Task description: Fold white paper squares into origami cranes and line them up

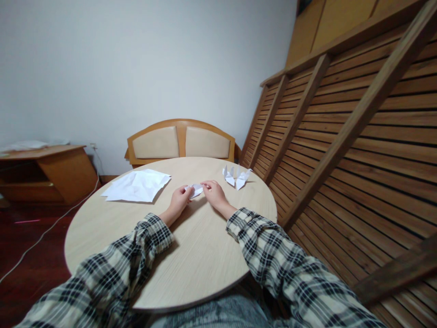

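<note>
Between my two hands is a small piece of folded white paper [195, 190], held just above the middle of the table. My left hand [180, 199] grips its left end, thumb on top. At the opposite end, the fingertips of my right hand [214, 193] pinch the paper's edge. Two folded paper cranes [240, 177] stand close together to the right, beyond my right hand. A stack of creased white paper sheets [138, 186] lies to the left of my left hand.
The round wooden table [201, 259] carries all the paper. Behind it rises a padded headboard [180, 141] against the wall. A slatted wooden frame [341, 159] leans along the right side. At the left, a low wooden cabinet [68, 175] stands near a white cable [51, 229] on the floor.
</note>
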Demonstrator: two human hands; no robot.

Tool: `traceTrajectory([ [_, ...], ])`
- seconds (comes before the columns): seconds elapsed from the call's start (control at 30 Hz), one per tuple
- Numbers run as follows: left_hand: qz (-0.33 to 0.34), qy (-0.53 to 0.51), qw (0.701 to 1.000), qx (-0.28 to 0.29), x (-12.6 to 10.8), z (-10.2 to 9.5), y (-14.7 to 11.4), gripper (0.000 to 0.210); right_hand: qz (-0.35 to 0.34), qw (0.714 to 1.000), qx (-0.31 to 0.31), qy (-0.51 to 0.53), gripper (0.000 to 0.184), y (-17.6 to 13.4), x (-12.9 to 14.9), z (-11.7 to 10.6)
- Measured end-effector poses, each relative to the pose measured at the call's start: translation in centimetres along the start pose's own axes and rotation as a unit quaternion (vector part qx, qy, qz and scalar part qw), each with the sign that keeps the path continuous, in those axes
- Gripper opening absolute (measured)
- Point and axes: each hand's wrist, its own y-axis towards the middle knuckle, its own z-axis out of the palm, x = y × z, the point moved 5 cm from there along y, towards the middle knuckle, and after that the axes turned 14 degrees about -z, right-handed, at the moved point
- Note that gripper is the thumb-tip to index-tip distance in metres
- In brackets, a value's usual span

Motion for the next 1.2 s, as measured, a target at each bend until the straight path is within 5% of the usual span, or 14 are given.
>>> traceTrajectory([
  [0.73, 0.047, 0.072, 0.996, -0.038, 0.6, -0.5, 0.8, 0.033, 0.047, 0.998, -0.007, -0.052, 0.01, -0.1, 0.5, -0.6],
  [1.2, 0.072, 0.087, 0.993, -0.026, -0.5, -0.3, -0.1, 0.038, -0.01, 0.978, -0.068, 0.197, 0.019, 0.4, 0.1, 0.4],
])
